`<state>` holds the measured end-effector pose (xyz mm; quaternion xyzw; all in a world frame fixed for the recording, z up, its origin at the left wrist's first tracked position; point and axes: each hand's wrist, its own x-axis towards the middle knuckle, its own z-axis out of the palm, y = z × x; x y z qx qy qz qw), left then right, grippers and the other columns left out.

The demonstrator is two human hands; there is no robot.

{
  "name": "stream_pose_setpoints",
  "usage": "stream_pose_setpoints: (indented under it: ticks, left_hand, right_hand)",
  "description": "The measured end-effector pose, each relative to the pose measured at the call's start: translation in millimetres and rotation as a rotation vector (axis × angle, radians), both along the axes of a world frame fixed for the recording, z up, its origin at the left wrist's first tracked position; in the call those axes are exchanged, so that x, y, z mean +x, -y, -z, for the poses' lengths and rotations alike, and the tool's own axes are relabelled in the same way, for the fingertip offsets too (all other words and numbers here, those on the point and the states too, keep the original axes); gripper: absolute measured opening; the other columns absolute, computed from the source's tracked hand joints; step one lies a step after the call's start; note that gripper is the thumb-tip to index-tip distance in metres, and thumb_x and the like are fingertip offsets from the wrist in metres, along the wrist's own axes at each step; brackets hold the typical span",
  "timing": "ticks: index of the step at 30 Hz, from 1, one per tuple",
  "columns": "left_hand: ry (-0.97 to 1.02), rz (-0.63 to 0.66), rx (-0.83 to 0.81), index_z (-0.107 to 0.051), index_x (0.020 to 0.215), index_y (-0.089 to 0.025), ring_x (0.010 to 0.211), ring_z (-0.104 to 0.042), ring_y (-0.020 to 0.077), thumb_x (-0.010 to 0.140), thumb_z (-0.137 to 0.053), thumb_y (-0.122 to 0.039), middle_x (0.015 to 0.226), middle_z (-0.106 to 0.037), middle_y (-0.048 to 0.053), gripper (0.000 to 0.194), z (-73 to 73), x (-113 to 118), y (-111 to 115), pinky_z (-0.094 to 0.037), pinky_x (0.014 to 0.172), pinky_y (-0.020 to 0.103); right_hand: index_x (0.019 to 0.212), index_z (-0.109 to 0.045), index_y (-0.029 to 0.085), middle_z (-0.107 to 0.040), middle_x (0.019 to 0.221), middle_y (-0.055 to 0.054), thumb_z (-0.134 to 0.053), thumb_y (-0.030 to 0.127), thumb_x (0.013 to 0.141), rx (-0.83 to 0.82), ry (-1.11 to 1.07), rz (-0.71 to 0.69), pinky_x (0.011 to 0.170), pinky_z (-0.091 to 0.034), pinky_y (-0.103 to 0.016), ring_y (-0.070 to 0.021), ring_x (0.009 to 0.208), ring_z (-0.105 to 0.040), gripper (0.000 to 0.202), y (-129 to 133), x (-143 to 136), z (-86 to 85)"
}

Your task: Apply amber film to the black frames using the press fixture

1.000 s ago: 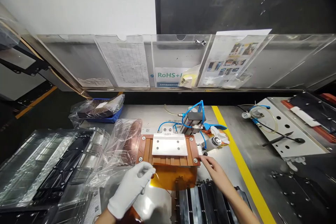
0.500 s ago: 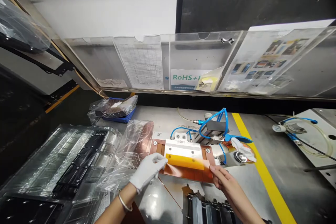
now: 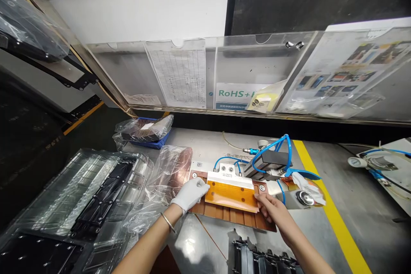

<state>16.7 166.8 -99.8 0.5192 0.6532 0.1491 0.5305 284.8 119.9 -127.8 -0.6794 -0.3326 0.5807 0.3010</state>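
Note:
An amber, see-through film point(image 3: 229, 197) is stretched between my two hands. It covers the front part of a white block point(image 3: 229, 177) marked JJ-25070, and dark round spots show through it. My left hand point(image 3: 189, 195), in a white glove, pinches the film's left edge. At the right edge, the bare fingertips of my right hand point(image 3: 272, 208) are closed on the film. Beneath lies a ribbed brown fixture plate point(image 3: 231, 215) with a screw at each side. Whether the film touches the block all along is not clear.
Behind the fixture stands a pneumatic unit with blue hoses point(image 3: 268, 160). Plastic trays with black parts point(image 3: 99, 201) lie left, beside a plastic-wrapped copper-coloured sheet point(image 3: 180, 162). Black ribbed parts point(image 3: 260, 259) sit in front. A metal-topped bottle point(image 3: 304, 199) stands right, near a yellow line point(image 3: 334, 227).
Both hands have moved the film away from me and up against the front of the white block. The plate's ribs now show below it. The camera view has shifted slightly.

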Motion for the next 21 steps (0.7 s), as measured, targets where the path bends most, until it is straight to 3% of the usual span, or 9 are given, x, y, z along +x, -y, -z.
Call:
stream_pose_setpoints:
  ticks: [10,15,18,21]
  left_hand:
    - [-0.057,0.024,0.019,-0.039,0.064,-0.022,0.045,-0.041,0.0095,0.078,-0.053,-0.039,0.054,-0.041,-0.008,0.026,9.6,-2.1,-0.7,-0.034,0.050,0.024]
    - [-0.226,-0.004,0.070,-0.037,0.060,-0.022,0.055,-0.044,0.0130,0.075,-0.057,-0.055,0.056,-0.043,-0.006,0.041,-3.6,-21.3,3.1,-0.035,0.059,0.026]
    - [-0.351,-0.058,0.109,-0.039,0.063,-0.023,0.061,-0.048,0.0152,0.082,-0.046,-0.054,0.060,-0.048,-0.004,0.037,-18.4,-32.7,25.9,-0.036,0.066,0.028]
    - [-0.363,-0.042,0.096,-0.053,0.076,-0.024,0.066,-0.054,0.0175,0.085,-0.040,-0.054,0.068,-0.057,-0.002,0.034,-20.9,-21.6,76.8,-0.040,0.068,0.032]
  right_hand:
    - [0.059,-0.046,0.023,-0.044,0.045,0.007,-0.057,0.061,0.068,0.008,0.106,-0.024,0.045,-0.025,-0.025,-0.0091,0.040,-0.035,0.041,-6.8,0.5,-1.5]
    - [0.051,-0.049,0.021,-0.050,0.042,0.004,-0.073,0.056,0.057,0.024,0.260,-0.085,0.048,-0.027,-0.027,-0.0110,0.042,-0.041,0.042,-8.0,17.6,-9.1]
    - [0.056,-0.052,0.021,-0.051,0.045,0.004,-0.066,0.063,0.064,0.048,0.266,-0.069,0.048,-0.029,-0.028,-0.0113,0.043,-0.040,0.045,6.7,32.4,-17.0]
    - [0.071,-0.059,0.020,-0.051,0.052,0.004,-0.052,0.071,0.071,0.070,0.229,-0.032,0.047,-0.028,-0.028,-0.0108,0.044,-0.037,0.051,35.5,44.4,-23.7]
